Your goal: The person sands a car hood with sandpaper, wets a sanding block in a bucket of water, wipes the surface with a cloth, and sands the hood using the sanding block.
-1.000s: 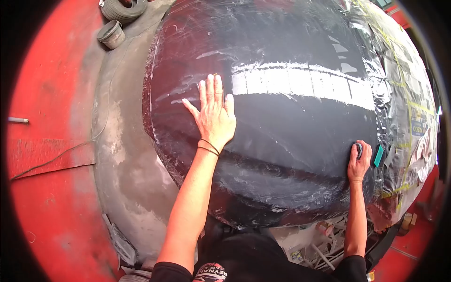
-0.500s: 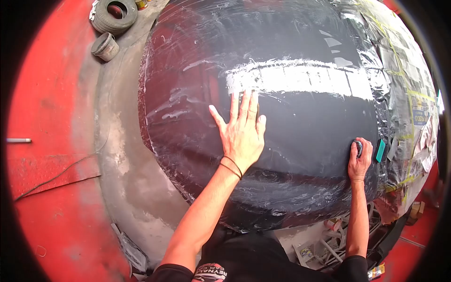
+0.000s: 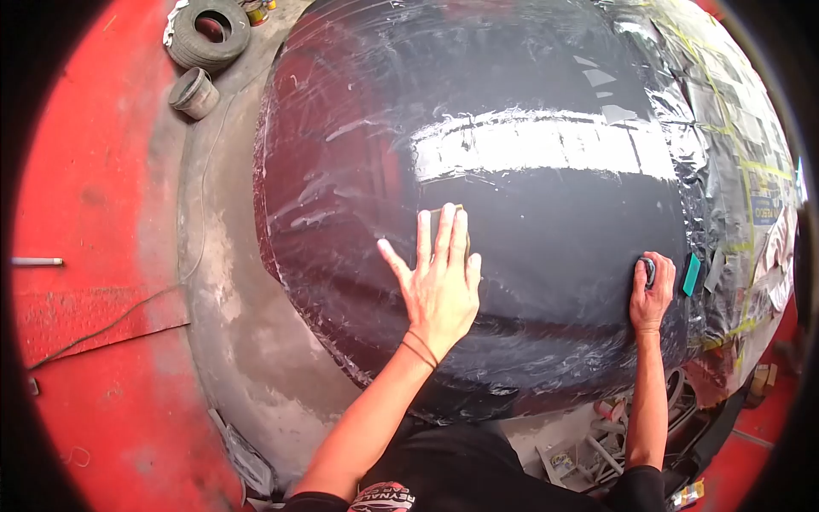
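Note:
My left hand (image 3: 442,294) lies flat on a wet, glossy dark car hood (image 3: 554,230), fingers stretched and spread. Under its fingertips shows the edge of a thin tan-edged sheet (image 3: 450,207), mostly covered by the hand; it looks like sandpaper. Towards the hood's right side, my right hand (image 3: 651,299) is closed round a small dark block (image 3: 649,271), whose exact kind is hidden by the fingers. Just right of that hand, a teal flat block (image 3: 691,274) rests near the edge of the masked area.
Taped newspaper and plastic masking (image 3: 742,205) cover the car at right. A tire (image 3: 192,51) and a dirty bucket (image 3: 194,92) stand on the floor at upper left. A cable (image 3: 128,303) runs across the left floor. Metal parts (image 3: 597,456) show below the hood.
My left hand has slid back towards me along the hood, with the sheet's edge under its fingertips. The right hand stays nearly in place, still round the small dark block.

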`<state>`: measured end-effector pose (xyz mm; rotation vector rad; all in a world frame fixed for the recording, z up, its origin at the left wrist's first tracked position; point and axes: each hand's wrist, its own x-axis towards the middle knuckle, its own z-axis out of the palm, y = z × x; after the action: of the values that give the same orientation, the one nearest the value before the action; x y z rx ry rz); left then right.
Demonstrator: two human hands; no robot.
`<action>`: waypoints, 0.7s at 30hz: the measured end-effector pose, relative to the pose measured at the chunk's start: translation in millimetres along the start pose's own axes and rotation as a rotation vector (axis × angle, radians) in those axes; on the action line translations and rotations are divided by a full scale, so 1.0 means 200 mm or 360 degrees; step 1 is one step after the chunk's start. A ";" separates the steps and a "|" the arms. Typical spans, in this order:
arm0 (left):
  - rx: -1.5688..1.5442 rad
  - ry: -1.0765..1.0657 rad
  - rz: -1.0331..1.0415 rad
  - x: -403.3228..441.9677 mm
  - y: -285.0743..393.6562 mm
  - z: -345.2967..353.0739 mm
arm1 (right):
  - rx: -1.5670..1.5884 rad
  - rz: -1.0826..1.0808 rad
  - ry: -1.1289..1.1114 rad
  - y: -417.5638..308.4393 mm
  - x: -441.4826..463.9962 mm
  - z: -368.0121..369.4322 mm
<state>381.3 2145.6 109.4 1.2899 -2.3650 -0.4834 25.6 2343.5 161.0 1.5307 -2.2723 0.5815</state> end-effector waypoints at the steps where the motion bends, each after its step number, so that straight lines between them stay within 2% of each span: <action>1: -0.0006 -0.0021 -0.0015 0.05 0.01 0.01 | 0.0002 -0.0001 0.0003 0.00 0.00 0.00; 4: 0.0107 -0.0037 0.0007 0.17 -0.01 0.02 | 0.0008 -0.0001 0.0009 0.00 -0.01 0.00; 9: -0.0003 0.0003 -0.0032 -0.03 -0.01 0.01 | 0.0015 0.0015 0.0009 -0.01 0.00 0.00; 13: 0.0045 0.0085 -0.0015 0.18 0.00 0.03 | 0.0006 0.0019 0.0006 -0.01 -0.01 0.01; 21: 0.0001 -0.0042 0.0000 -0.08 -0.02 0.03 | -0.0008 -0.0008 0.0016 0.01 -0.01 0.01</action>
<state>389.0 2158.4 100.2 1.2914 -2.3871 -0.5025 24.2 2344.3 158.6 1.5276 -2.2599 0.5803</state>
